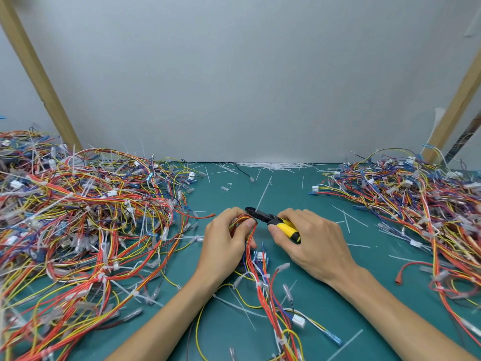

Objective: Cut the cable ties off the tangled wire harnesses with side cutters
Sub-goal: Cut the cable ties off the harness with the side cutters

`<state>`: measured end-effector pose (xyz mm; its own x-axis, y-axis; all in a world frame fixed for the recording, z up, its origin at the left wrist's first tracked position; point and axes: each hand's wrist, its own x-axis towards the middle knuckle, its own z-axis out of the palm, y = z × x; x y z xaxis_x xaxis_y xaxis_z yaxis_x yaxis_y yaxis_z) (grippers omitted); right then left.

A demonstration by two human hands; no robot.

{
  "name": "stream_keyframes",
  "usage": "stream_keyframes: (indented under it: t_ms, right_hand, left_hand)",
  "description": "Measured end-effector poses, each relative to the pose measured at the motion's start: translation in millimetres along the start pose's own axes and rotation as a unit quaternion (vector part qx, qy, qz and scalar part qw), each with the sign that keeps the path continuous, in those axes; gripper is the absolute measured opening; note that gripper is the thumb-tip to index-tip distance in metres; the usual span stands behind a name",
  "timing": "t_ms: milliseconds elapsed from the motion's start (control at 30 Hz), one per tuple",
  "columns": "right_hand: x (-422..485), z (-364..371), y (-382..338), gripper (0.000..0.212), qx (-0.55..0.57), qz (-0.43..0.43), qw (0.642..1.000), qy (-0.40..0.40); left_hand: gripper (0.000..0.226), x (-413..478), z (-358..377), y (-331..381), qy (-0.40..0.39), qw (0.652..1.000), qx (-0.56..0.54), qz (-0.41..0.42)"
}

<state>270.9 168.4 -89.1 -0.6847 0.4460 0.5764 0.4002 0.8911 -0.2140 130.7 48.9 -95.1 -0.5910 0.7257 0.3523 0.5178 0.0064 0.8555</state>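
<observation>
My left hand [226, 239] grips a bundle of red, orange and yellow wires [256, 280] that runs from its fingers down toward the near edge. My right hand [309, 238] holds the side cutters [279, 222] by their yellow-and-black handles. The black jaws point left and sit right at the wires above my left fingertips. A long white cable tie [263, 195] sticks up and away from the jaws. Whether the jaws are closed on the tie cannot be told.
A big tangled heap of harnesses [78, 217] fills the left of the teal mat [325, 303]. Another heap [421, 204] lies on the right. Cut white ties [276, 165] are piled along the grey back wall. Wooden struts lean at both sides.
</observation>
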Motion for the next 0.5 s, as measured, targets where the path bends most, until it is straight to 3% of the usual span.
stream_keyframes:
  t_ms: [333,500]
  right_hand:
    - [1.0,-0.7,0.6,0.040,0.002,0.004,0.999,-0.037]
    - [1.8,-1.1,0.3,0.031,0.000,0.000,0.999,-0.041]
  left_hand:
    - [0.019,-0.3,-0.4,0.7,0.002,1.000,-0.002,-0.004]
    - [0.020,-0.5,-0.4,1.0,0.001,1.000,-0.011,-0.006]
